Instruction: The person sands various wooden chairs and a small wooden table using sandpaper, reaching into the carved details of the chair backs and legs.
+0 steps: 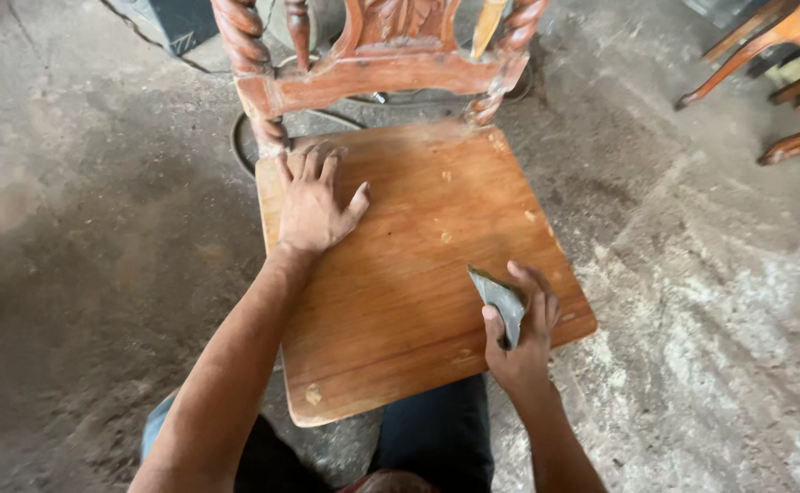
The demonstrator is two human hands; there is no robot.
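Your left hand lies flat and open on the wooden chair seat, pressing down so the chair stays put. Your right hand pinches a folded grey sanding sheet, rubbing side on the seat's front right edge.

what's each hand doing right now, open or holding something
Left hand: open, fingers spread, palm flat on the wooden chair seat.
Right hand: closed on a folded grey piece of sandpaper, pressed to the seat.
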